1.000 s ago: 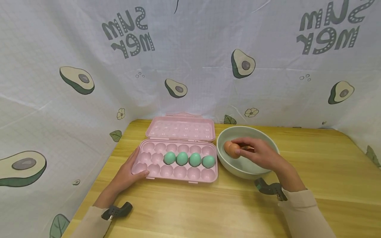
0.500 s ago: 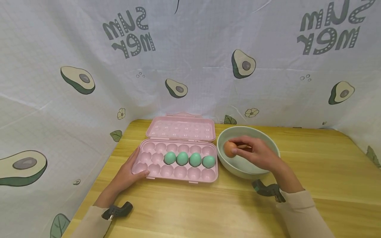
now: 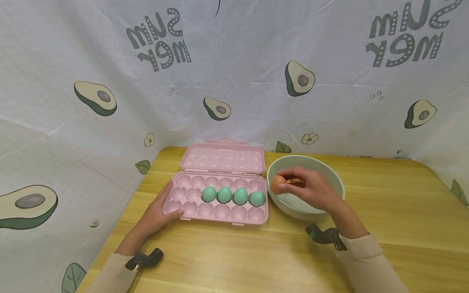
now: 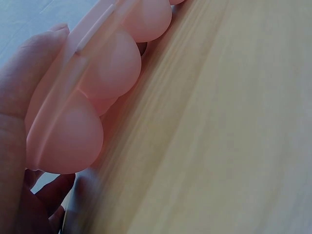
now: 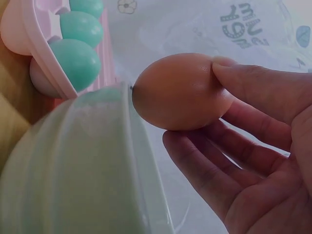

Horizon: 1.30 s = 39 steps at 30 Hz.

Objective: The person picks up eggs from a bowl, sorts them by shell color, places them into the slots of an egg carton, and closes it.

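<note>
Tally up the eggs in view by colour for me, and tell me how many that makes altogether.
Green eggs in the pink egg tray: 4
Brown egg held in the right hand: 1
Total eggs in view: 5 (the hand hides part of the inside of the bowl)

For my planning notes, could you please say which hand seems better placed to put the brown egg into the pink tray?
Probably the right hand: it pinches the brown egg by the edge of the bowl nearest the pink tray, while the left hand holds the tray's opposite end.
</note>
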Tool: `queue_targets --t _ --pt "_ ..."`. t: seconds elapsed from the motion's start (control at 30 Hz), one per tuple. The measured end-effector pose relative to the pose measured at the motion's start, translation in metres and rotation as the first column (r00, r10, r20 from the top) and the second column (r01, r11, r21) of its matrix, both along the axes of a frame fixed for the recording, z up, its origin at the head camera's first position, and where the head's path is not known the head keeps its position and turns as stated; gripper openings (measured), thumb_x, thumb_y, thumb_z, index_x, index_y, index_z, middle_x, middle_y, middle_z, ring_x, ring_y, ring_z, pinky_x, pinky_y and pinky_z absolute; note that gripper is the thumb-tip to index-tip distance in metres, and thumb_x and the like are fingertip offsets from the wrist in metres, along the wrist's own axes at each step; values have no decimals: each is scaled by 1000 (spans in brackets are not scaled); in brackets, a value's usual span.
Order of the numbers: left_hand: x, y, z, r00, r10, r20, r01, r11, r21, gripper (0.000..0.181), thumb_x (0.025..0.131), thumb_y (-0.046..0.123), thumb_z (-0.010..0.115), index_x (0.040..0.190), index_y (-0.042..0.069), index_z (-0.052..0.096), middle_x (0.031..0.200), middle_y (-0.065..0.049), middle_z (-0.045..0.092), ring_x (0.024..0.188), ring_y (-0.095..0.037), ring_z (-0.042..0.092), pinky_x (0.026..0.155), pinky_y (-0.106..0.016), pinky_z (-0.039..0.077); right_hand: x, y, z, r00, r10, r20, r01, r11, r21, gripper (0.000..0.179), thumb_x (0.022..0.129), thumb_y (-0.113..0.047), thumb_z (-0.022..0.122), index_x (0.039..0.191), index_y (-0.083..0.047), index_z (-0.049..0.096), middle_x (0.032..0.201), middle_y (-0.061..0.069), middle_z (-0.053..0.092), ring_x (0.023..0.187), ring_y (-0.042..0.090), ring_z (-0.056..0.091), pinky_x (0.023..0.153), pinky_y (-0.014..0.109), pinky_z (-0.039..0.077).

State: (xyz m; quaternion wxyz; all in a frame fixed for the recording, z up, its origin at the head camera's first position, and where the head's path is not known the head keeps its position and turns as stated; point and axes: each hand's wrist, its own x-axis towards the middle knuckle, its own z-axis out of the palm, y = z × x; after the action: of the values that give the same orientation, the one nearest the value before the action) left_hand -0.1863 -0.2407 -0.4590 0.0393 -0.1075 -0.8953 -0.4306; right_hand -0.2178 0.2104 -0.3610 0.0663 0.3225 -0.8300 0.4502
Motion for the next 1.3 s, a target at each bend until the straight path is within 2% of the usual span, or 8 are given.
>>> queue_targets --t 0.2,0.4,0.67,0.77,1.0,1.13,1.3 --pt "0 0 1 1000 -5 -13 5 1000 2 103 78 36 77 156 11 14 159 -15 17 143 -39 19 112 -60 19 2 -8 -1 999 28 22 -27 999 -33 30 83 2 72 112 3 66 104 12 67 91 14 65 78 31 57" --pt "0 1 1 1000 -6 -14 6 1000 3 103 79 36 77 156 11 14 159 -15 17 143 -40 19 112 -60 19 3 -15 -4 998 60 24 -59 998 -34 28 82 0 74 109 1 67 101 8 68 90 15 66 76 29 57" --pt "0 1 -1 1000 -7 -14 7 1000 -4 102 79 36 77 156 12 14 159 -15 16 143 -40 19 111 -61 19 4 -22 -10 994 87 73 -86 996 -12 27 85 -8 73 111 -3 67 105 5 68 98 20 66 85 40 55" --pt "0 1 -1 1000 -7 -12 7 1000 -3 103 79 36 77 156 12 14 160 -14 16 143 -39 19 112 -61 19 6 -24 -10 996 68 60 -69 997 27 28 86 -12 73 112 -5 67 107 3 68 100 20 65 87 41 54" --pt "0 1 -2 1000 -1 -3 1 1000 -14 103 79 38 77 156 13 13 159 -14 16 143 -40 19 112 -60 20 8 -29 -14 998 19 -54 -13 993 115 31 83 -19 77 112 -11 69 108 -4 67 105 17 63 93 35 50" --pt "-1 0 -1 1000 8 3 -8 1000 -24 104 79 39 77 156 14 13 159 -15 16 143 -40 19 111 -61 20 9 -33 -20 994 27 -103 -14 992 122 30 82 -22 78 110 -14 70 104 -8 65 99 16 59 89 27 47" --pt "-1 -1 -2 1000 8 4 -8 1000 -22 104 79 39 77 156 15 12 160 -14 16 143 -40 19 111 -61 20 11 -35 -29 984 80 -160 -61 991 116 30 81 -17 78 109 -11 69 103 -7 66 95 19 60 85 33 50"
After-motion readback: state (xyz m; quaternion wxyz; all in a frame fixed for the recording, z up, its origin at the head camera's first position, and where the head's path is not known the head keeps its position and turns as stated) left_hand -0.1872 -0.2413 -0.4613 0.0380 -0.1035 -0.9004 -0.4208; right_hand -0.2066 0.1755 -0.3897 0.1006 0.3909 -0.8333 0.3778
